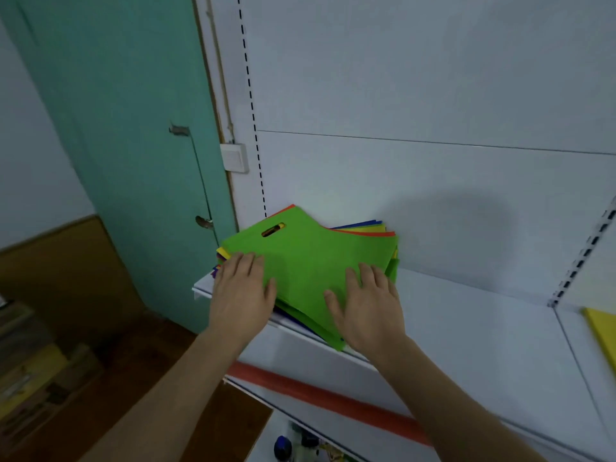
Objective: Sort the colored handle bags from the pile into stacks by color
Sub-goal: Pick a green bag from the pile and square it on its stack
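A pile of flat colored handle bags lies at the left end of a white shelf (466,315). A green bag (310,255) with an oval handle cutout tops the pile. Edges of orange, yellow, blue and purple bags (366,228) stick out beneath it at the back and left. My left hand (241,291) rests flat on the green bag's near left corner, fingers straight. My right hand (366,305) lies flat on its near right part, fingers spread. Neither hand grips anything.
A yellow bag (603,331) lies at the right edge on the adjoining shelf section. An orange-red strip (326,395) runs along the lower shelf front. A teal door (133,128) stands left; cardboard boxes (30,371) sit on the floor.
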`<state>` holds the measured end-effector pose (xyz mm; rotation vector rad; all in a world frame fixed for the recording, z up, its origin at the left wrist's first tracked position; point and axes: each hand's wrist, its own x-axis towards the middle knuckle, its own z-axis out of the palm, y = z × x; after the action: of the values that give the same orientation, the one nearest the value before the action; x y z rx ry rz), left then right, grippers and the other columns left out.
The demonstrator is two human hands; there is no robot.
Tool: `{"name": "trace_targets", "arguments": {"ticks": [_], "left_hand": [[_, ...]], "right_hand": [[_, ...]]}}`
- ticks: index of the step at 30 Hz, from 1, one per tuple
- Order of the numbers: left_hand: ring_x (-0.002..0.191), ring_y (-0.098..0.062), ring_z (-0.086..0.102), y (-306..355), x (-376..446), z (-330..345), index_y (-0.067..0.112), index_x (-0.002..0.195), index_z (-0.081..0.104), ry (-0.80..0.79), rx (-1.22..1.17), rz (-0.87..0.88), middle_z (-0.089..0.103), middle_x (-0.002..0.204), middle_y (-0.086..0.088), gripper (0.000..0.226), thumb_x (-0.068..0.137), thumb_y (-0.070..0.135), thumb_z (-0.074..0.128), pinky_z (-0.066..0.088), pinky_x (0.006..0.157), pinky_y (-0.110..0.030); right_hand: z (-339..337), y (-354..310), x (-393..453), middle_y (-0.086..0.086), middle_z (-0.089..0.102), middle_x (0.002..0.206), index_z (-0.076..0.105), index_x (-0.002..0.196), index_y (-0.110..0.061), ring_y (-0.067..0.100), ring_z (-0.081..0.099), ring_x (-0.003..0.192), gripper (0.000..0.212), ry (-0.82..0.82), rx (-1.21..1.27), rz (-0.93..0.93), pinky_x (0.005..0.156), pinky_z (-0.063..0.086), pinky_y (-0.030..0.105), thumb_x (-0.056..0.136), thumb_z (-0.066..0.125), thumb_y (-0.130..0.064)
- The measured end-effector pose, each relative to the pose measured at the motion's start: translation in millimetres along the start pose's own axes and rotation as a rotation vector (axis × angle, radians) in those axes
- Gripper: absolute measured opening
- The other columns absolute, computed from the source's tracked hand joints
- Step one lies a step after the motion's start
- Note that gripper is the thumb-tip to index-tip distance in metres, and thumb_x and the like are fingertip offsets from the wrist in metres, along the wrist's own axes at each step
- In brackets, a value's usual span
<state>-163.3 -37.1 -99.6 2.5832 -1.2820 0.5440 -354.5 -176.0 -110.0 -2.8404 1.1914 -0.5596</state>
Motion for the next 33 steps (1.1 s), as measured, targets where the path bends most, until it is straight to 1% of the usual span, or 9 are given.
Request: {"name": "trace_targets", "arguments": {"ticks": [3, 7, 11, 14, 17, 20, 23, 28, 33], "left_hand": [[0.146, -0.029, 0.039, -8.8, 28.6, 12.5, 0.011, 0.15, 0.048, -0.034, 0.012, 0.009, 0.05, 0.152, -0.009, 0.061, 0.102, 0.049, 0.04, 0.031, 0.123, -0.051], [0.14, -0.029, 0.044, -24.2, 49.4, 27.1, 0.01, 0.148, 0.051, -0.031, 0.013, 0.064, 0.054, 0.149, -0.009, 0.061, 0.099, 0.046, 0.055, 0.037, 0.118, -0.051], [0.136, -0.032, 0.042, -41.9, 68.7, 35.4, 0.007, 0.143, 0.054, 0.007, 0.06, 0.08, 0.051, 0.145, -0.012, 0.071, 0.095, 0.059, 0.05, 0.039, 0.111, -0.051], [0.143, -0.036, 0.035, -50.5, 72.3, 42.4, 0.001, 0.15, 0.045, -0.022, 0.076, 0.109, 0.044, 0.154, -0.017, 0.086, 0.096, 0.068, 0.039, 0.03, 0.118, -0.055], [0.146, -0.039, 0.032, -48.5, 69.2, 43.8, 0.005, 0.147, 0.053, -0.001, 0.073, 0.185, 0.047, 0.152, -0.018, 0.073, 0.098, 0.059, 0.045, 0.02, 0.12, -0.062], [0.15, -0.041, 0.028, -43.2, 64.2, 45.5, 0.017, 0.143, 0.059, 0.021, 0.027, 0.286, 0.044, 0.157, -0.021, 0.054, 0.097, 0.047, 0.056, 0.012, 0.122, -0.066], [0.151, -0.044, 0.029, -43.9, 64.1, 45.7, 0.024, 0.147, 0.056, 0.015, 0.002, 0.307, 0.044, 0.156, -0.027, 0.053, 0.097, 0.042, 0.057, 0.008, 0.122, -0.067], [0.147, -0.039, 0.037, -38.9, 65.8, 43.3, 0.017, 0.145, 0.054, 0.054, -0.047, 0.348, 0.061, 0.142, -0.017, 0.051, 0.095, 0.024, 0.059, 0.011, 0.122, -0.067], [0.145, -0.034, 0.039, -27.0, 65.4, 41.4, 0.013, 0.151, 0.046, 0.044, -0.217, 0.437, 0.059, 0.144, -0.007, 0.063, 0.09, 0.012, 0.056, 0.024, 0.123, -0.06]], "right_hand": [[3.7, -6.6, 20.9, 0.015, 0.058, 0.143, 0.056, 0.143, -0.013, 0.035, 0.053, 0.131, 0.08, -0.052, -0.057, 0.019, 0.108, 0.045, 0.051, 0.099, 0.019, -0.07], [14.1, -10.5, 32.8, 0.007, 0.059, 0.126, 0.058, 0.133, -0.02, 0.028, 0.053, 0.116, 0.071, -0.126, -0.144, 0.028, 0.101, 0.047, 0.047, 0.102, 0.017, -0.068], [21.0, -12.0, 36.7, 0.005, 0.056, 0.123, 0.061, 0.125, -0.023, 0.027, 0.051, 0.113, 0.064, -0.135, -0.191, 0.091, 0.098, 0.047, 0.047, 0.1, 0.02, -0.065], [25.5, -18.4, 33.4, 0.005, 0.056, 0.126, 0.059, 0.128, -0.024, 0.028, 0.052, 0.115, 0.061, -0.1, -0.208, 0.148, 0.098, 0.047, 0.047, 0.099, 0.021, -0.062], [32.9, -25.0, 28.1, 0.006, 0.059, 0.126, 0.062, 0.13, -0.021, 0.03, 0.055, 0.115, 0.063, -0.051, -0.223, 0.203, 0.097, 0.05, 0.047, 0.099, 0.022, -0.059], [40.9, -26.4, 22.4, 0.008, 0.058, 0.135, 0.06, 0.14, -0.018, 0.033, 0.054, 0.121, 0.067, -0.035, -0.242, 0.231, 0.101, 0.049, 0.049, 0.102, 0.021, -0.057], [43.3, -26.7, 20.7, 0.008, 0.059, 0.138, 0.06, 0.142, -0.017, 0.033, 0.055, 0.124, 0.067, -0.004, -0.243, 0.254, 0.103, 0.049, 0.049, 0.103, 0.023, -0.057], [44.7, -26.3, 20.3, 0.008, 0.058, 0.142, 0.059, 0.145, -0.018, 0.033, 0.052, 0.128, 0.069, -0.027, -0.246, 0.269, 0.108, 0.047, 0.049, 0.103, 0.02, -0.057], [47.6, -21.6, 18.0, 0.009, 0.061, 0.138, 0.064, 0.139, -0.016, 0.034, 0.054, 0.125, 0.065, 0.021, -0.189, 0.273, 0.108, 0.048, 0.049, 0.104, 0.028, -0.058]]}}
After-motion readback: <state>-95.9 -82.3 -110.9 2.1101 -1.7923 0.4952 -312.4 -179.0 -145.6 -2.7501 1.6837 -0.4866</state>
